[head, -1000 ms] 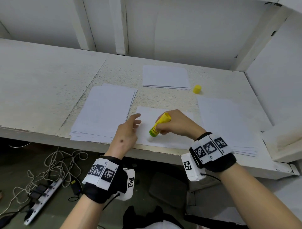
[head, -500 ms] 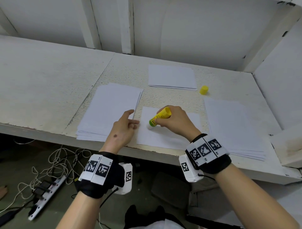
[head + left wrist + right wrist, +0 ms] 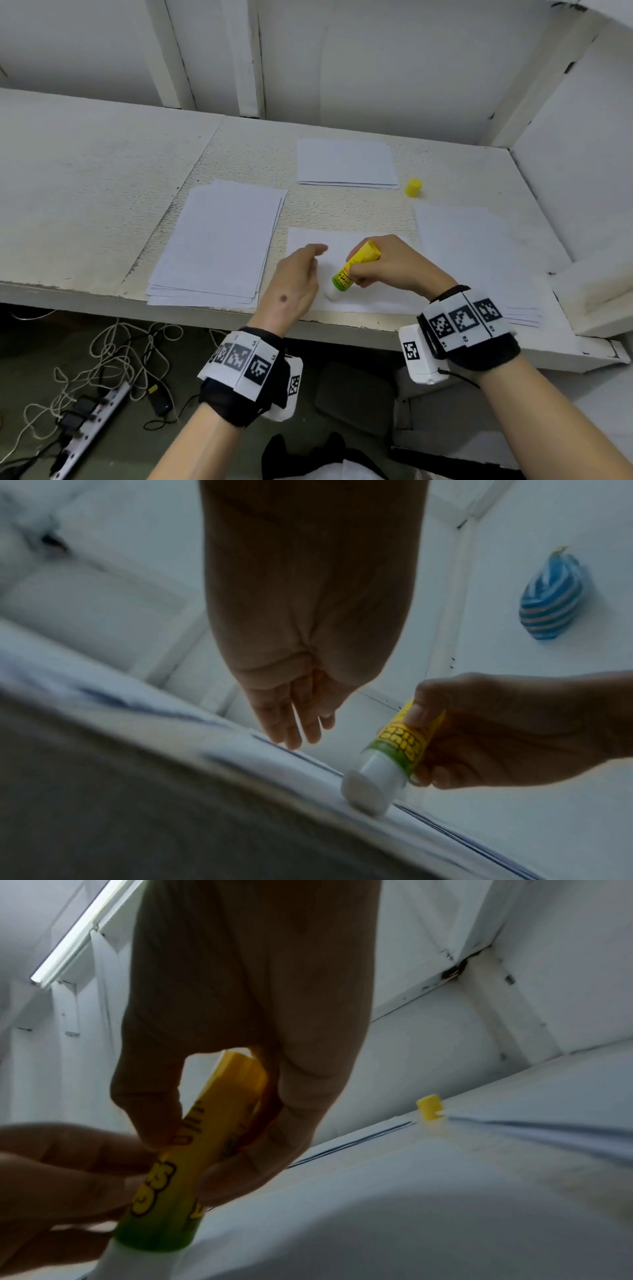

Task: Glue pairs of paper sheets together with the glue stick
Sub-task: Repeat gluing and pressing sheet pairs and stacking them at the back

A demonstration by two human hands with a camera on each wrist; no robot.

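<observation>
A yellow glue stick [image 3: 356,265] with a green band is gripped by my right hand [image 3: 387,265], its white tip pressed on the near left part of a single white sheet [image 3: 376,298] at the table's front edge. In the left wrist view the glue stick [image 3: 394,753] meets the paper, and the right wrist view shows fingers wrapped round the glue stick [image 3: 205,1137]. My left hand [image 3: 298,281] lies flat with straight fingers on the sheet's left edge, just left of the tip; the left hand [image 3: 298,723] holds nothing.
A paper stack [image 3: 222,240] lies to the left, another paper stack [image 3: 479,253] to the right, and a smaller paper stack [image 3: 346,162] farther back. The yellow cap [image 3: 413,187] stands beside it. White walls enclose the table [image 3: 85,171]. Cables and a power strip [image 3: 89,421] lie on the floor.
The glue stick's tip slid from the sheet's upper left down toward its near edge. My left hand shifted slightly right along the sheet's left edge.
</observation>
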